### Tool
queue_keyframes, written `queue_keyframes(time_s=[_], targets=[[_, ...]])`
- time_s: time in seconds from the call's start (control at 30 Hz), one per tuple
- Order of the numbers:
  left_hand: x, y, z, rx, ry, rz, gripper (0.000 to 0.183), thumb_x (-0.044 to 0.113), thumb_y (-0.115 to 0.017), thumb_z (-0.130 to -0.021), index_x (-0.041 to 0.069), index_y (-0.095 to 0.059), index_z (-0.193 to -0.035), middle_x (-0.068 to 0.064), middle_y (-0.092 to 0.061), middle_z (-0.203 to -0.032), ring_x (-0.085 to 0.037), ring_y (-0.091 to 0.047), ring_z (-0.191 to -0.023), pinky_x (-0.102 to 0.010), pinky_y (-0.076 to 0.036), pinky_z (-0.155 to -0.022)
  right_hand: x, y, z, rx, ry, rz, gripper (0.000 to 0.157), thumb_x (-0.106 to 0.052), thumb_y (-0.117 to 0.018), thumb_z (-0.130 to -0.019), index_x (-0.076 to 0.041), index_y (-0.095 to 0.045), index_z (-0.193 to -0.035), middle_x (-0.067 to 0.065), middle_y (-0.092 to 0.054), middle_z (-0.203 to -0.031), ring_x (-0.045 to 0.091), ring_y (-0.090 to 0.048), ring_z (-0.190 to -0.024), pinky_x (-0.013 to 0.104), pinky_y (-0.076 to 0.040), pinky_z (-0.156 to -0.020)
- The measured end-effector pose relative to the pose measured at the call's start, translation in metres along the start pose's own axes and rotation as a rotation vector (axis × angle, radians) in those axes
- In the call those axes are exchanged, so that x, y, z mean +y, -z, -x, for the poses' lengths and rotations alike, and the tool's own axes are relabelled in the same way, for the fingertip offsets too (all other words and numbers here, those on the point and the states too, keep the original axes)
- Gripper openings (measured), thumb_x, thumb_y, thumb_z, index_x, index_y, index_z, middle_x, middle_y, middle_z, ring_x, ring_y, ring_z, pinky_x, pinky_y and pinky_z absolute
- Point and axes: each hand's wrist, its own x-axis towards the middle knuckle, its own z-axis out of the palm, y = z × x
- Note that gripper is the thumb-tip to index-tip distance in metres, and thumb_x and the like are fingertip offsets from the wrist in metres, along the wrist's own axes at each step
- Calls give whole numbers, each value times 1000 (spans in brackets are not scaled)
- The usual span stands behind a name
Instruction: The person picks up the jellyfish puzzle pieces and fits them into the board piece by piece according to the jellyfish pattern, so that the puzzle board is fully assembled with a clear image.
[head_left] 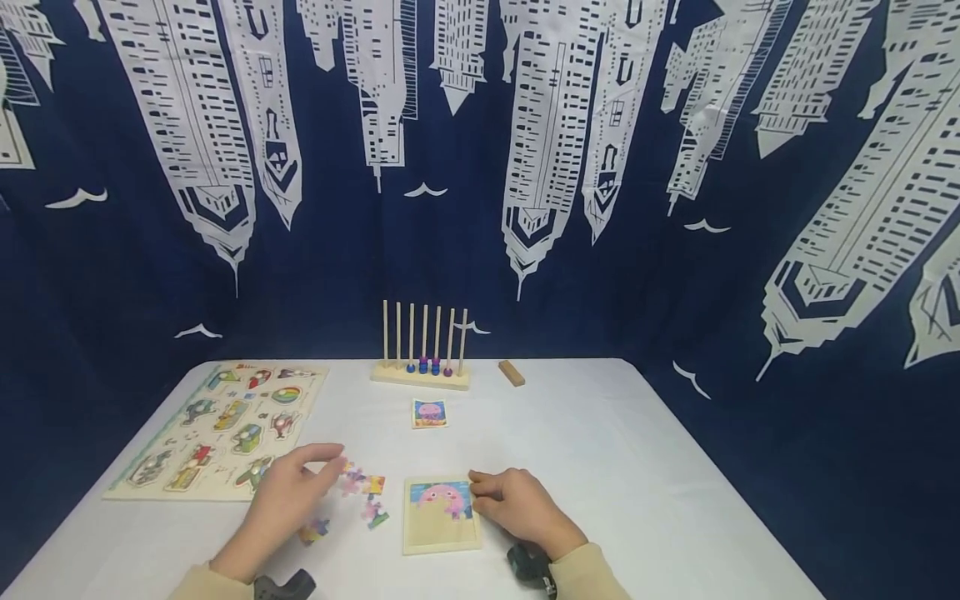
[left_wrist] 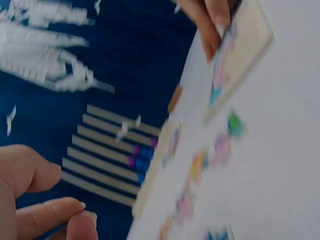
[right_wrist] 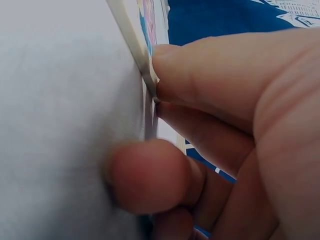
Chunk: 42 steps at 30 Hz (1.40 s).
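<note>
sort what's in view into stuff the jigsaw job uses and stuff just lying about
Job in hand:
puzzle tray, partly filled
loose jigsaw pieces
right hand, gripping the tray's edge
left hand, near the pieces
picture card, perhaps a reference

Apparently just lying about:
vehicle board
bead rack
wooden block

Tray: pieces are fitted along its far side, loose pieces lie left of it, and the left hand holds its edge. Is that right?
Not quite: the right hand holds the tray's edge, as the head view shows. Fitted pieces do line its far side, and loose pieces lie left of it.
</note>
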Motion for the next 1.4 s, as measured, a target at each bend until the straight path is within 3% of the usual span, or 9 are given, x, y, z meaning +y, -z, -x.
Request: queue_keyframes(time_s=[0.1,0.17,0.23,0.4,0.57,1.03,1.27,1.4], targets=[[-19,10,-1,5,28,-52,39,33,-67,-99,9,-69,-130,-16,-76,-109,-16,-67,-76,-29,-51,-63,-1,0,0,8,3,16,26,-23,-77,-92,-13,-79,-116,-2,-69,-135,24,-62,-130,54,-46,-108],[-28,12,-3,26,23,-96,38,33,-67,-99,8,-71,-128,-17,-73,-122,-15,-67,-83,-30,-51,-67,-1,0,0,9,9,17,27,-23,-77,-92,-13,-78,-117,-2,-68,-135,23,-62,-130,53,-47,-108],[-34,11,-4,26,21,-113,36,31,-68,-98,7,-72,-125,-18,-71,-125,-17,-67,-86,-31,-50,-68,-2,0,-1,4,18,13,28,-23,-76,-92,-12,-78,-118,-2,-68,-135,23,-62,-130,52,-47,-108],[-43,-5,-6,21,-36,-177,31,25,-72,-94,9,-74,-121,-15,-74,-120,-32,-71,-102,-45,-57,-82,0,0,1,-4,7,20,28,-24,-76,-93,-13,-78,-118,-2,-68,-136,24,-62,-131,53,-47,-108],[-47,-19,-9,40,-98,-249,33,20,-77,-89,11,-74,-120,-14,-73,-123,-41,-64,-122,-59,-52,-97,2,0,5,-3,-8,12,30,-26,-77,-92,-13,-77,-119,-1,-68,-136,28,-61,-132,56,-46,-108],[-52,-27,-7,73,-144,-313,37,35,-85,-83,19,-75,-114,-7,-74,-124,-36,-65,-123,-57,-51,-98,-3,-4,2,-3,-2,-15,29,-24,-77,-91,-11,-78,-117,0,-68,-135,28,-62,-131,58,-43,-110],[-53,-30,-8,87,-172,-323,31,30,-87,-81,23,-76,-109,-1,-77,-113,-30,-70,-115,-53,-54,-93,-4,-3,2,-1,-10,-11,29,-25,-77,-91,-11,-78,-116,0,-69,-135,29,-62,-131,60,-42,-110],[-53,-32,-11,100,-198,-329,37,27,-86,-82,22,-75,-116,-1,-76,-117,-29,-69,-116,-51,-54,-95,-4,-1,2,3,-6,-11,29,-25,-77,-91,-11,-78,-116,0,-68,-135,31,-61,-131,61,-41,-110]])
